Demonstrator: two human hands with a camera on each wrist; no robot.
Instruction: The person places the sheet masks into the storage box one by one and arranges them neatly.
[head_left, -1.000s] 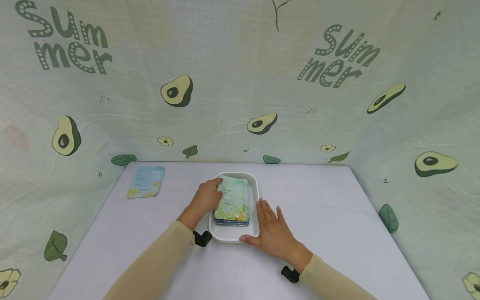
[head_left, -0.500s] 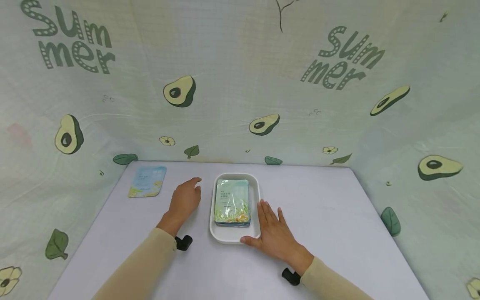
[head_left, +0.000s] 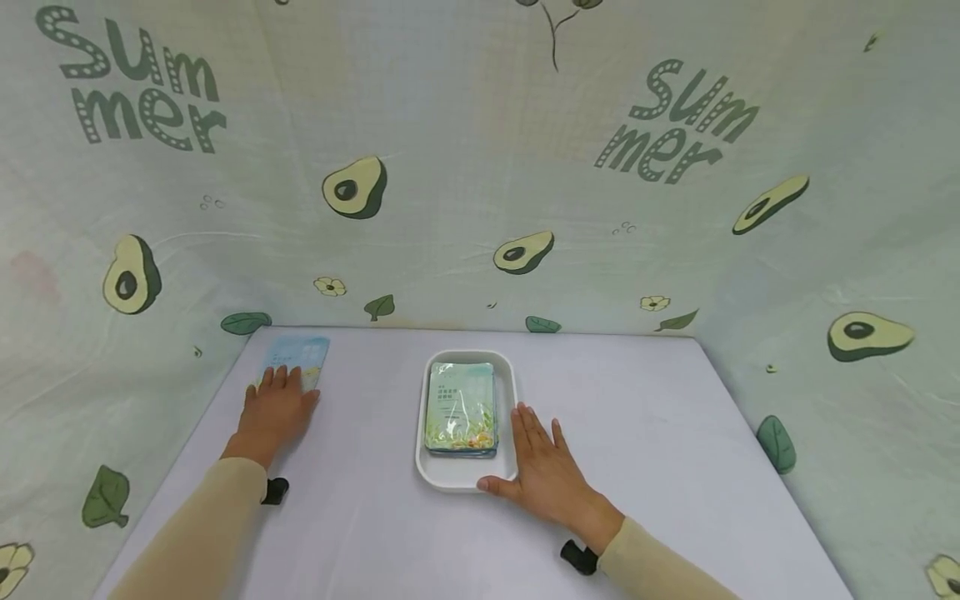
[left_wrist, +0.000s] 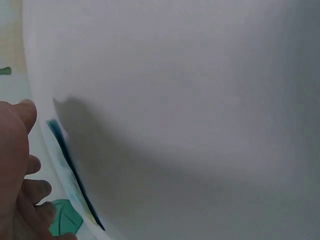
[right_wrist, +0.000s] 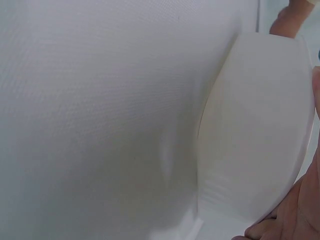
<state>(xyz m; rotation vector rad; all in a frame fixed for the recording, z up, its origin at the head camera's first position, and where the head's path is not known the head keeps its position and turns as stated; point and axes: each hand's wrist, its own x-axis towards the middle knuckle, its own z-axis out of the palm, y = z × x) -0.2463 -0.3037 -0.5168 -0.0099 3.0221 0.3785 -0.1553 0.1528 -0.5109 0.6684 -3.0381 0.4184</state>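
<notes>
A blue flat sheet mask packet (head_left: 306, 348) lies at the table's far left, partly covered by my left hand (head_left: 272, 417). The fingers of that hand spread forward over it; whether they touch it I cannot tell. In the left wrist view the packet (left_wrist: 75, 180) appears edge-on beside the loosely bent fingers. A white tray (head_left: 450, 477) sits mid-table with a stack of sheet mask packets (head_left: 460, 408) in it, a green one on top. My right hand (head_left: 551, 479) rests straight fingers along the tray's right side, thumb at its front edge.
The white table (head_left: 375, 533) meets a printed cloth backdrop (head_left: 435, 167) at its back and sides. A black wrist device (head_left: 579, 557) shows below the right hand, another (head_left: 275, 491) beside the left wrist.
My left hand let go of the green packet on the stack in the tray, then moved left to the blue packet. My right hand has stayed against the tray.
</notes>
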